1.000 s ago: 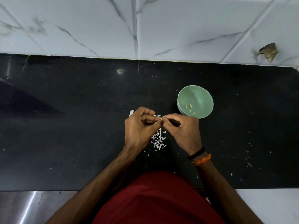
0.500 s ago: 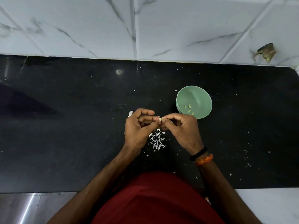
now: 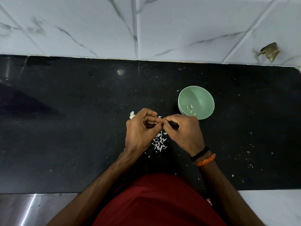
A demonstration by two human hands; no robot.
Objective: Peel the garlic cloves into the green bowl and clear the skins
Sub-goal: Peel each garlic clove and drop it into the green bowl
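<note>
Green bowl (image 3: 202, 95) just beyond our right hand (image 3: 184, 132), both hands pinched one garlic clove (image 3: 161, 122), left hand (image 3: 140, 131) alongside, skins (image 3: 159, 141) beneath.

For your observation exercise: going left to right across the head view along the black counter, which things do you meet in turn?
White garlic piece → left hand → right hand → green bowl holding peeled cloves → scattered skin flecks.

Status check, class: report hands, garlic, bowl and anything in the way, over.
Left hand and right hand both pinch one garlic clove. Green bowl holds a few peeled cloves. Skins piled on counter under hands. Path to bowl open.
</note>
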